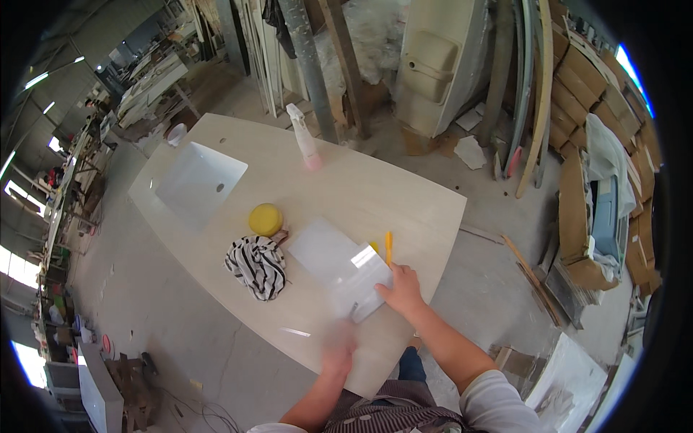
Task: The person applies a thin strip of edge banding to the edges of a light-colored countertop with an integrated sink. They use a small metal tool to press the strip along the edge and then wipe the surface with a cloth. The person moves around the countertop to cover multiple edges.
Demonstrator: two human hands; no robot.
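A translucent plastic sheet (325,252) lies on the cream countertop, its near part glossy with a white reflection. My right hand (403,290) holds the right edge of the sheet, thumb on top and fingers bent at the side. Motion smears my left hand (339,345) near the sheet's lower corner, so its fingers cannot be made out. A small thin dark piece (354,310) shows just above it, its kind unclear. Beyond the right hand lies a slim yellow-orange tool (389,247), with a small yellow piece (374,247) partly under or beside the sheet.
The countertop (404,189) has a white built-in basin (203,175) at its far left. On it are a spray bottle (307,144) with pink liquid, a round yellow object (266,219), a black-and-white striped cloth (257,267) and a thin white strip (294,332). Cardboard boxes (577,79) stack at right.
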